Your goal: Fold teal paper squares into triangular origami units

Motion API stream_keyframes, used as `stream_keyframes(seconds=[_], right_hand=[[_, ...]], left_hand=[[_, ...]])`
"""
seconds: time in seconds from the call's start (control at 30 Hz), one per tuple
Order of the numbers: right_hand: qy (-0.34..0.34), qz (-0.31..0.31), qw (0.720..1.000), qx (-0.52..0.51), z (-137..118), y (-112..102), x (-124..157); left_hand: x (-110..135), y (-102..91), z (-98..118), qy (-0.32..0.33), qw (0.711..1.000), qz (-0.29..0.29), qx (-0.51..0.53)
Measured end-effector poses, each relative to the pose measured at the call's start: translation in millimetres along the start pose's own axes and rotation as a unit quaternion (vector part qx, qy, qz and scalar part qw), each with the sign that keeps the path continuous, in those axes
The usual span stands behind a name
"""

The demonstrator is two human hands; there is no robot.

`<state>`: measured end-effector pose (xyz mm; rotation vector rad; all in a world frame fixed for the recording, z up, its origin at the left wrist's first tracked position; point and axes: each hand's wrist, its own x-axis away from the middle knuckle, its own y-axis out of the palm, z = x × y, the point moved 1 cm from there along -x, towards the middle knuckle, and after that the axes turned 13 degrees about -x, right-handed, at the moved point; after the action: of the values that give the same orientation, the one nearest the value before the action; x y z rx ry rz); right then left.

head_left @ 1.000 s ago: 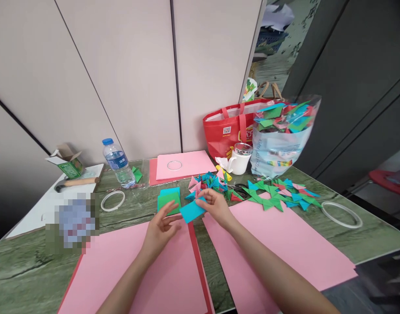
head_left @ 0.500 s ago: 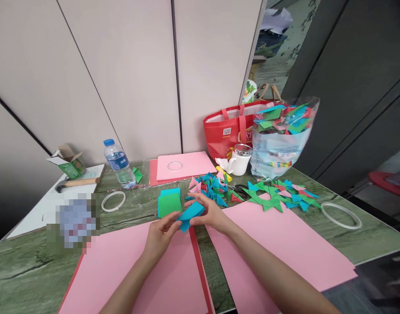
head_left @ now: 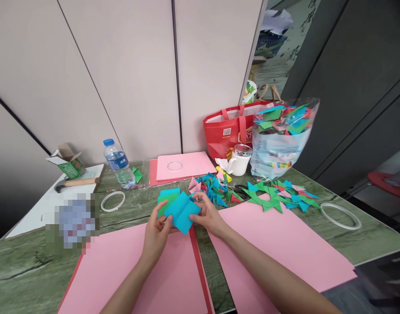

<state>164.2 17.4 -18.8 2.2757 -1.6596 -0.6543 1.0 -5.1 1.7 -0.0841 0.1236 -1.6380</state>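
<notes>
A blue square of paper point(head_left: 183, 212), opened out with a crease across its middle, is held up between both hands. My left hand point(head_left: 158, 226) pinches its left side with thumb and fingers. On its right edge, my right hand point(head_left: 209, 214) grips it the same way. Behind the paper lies a small stack of green and blue squares point(head_left: 169, 192), partly hidden. Under the hands are large pink sheets point(head_left: 121, 266) with a red border showing. Just beyond my right hand sits a pile of folded paper pieces point(head_left: 211, 187) in blue, pink, red and green.
Star-shaped paper rings point(head_left: 268, 198) lie on the right, by a white tape roll point(head_left: 341, 216). Behind stand a white mug point(head_left: 241, 162), a plastic bag of folded pieces point(head_left: 278, 150) and a red bag point(head_left: 221, 135). Leftward are a water bottle point(head_left: 119, 165), another tape roll point(head_left: 112, 202) and a hammer point(head_left: 77, 183).
The blue paper was folded into a narrow strip; now it is spread out into a wider square. Both hands still hold it, and the left has shifted slightly leftward.
</notes>
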Motion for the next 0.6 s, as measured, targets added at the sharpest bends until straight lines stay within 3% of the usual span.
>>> stream_keyframes(seconds=[0.13, 0.37, 0.47, 0.6], right_hand=[[-0.022, 0.047, 0.997, 0.060, 3.4, -4.7, -2.6], [0.044, 0.036, 0.997, 0.061, 6.3, -9.7, -2.9], [0.033, 0.013, 0.997, 0.067, 4.9, -8.1, -2.3], [0.002, 0.002, 0.994, 0.112, 3.1, -6.2, -1.2]], left_hand=[[-1.7, -1.2, -4.1, 0.022, 0.999, -0.038, -0.019], [-3.2, -3.1, -4.6, 0.065, 0.982, -0.144, -0.107], [-2.7, -2.3, -4.5, 0.036, 0.981, -0.152, -0.113], [-3.3, -3.2, -6.1, -0.007, 0.986, -0.119, -0.119]])
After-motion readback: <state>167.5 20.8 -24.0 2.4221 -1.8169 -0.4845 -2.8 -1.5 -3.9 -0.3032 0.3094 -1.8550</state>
